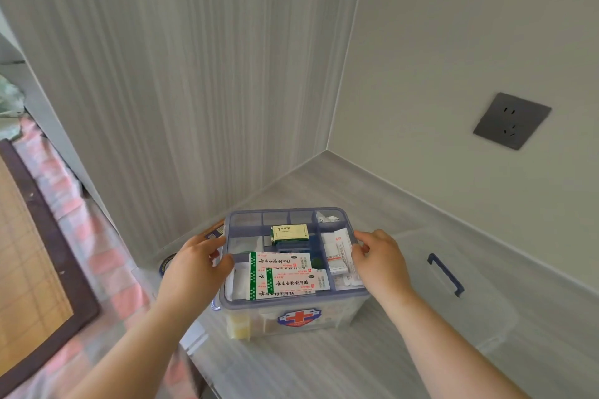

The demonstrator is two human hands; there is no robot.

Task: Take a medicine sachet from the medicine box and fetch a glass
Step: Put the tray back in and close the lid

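A clear medicine box with a red cross badge stands open on the grey shelf. Its blue-rimmed inner tray holds white-and-green plaster boxes, a small green-and-cream box and white sachets in the right compartment. My left hand grips the tray's left rim, fingers curled over the edge. My right hand grips the tray's right rim beside the sachets. No glass is in view.
The box's clear lid with a blue handle lies to the right on the shelf. Walls close in behind and to the right, with a grey socket. A bed with pink checked bedding sits low on the left.
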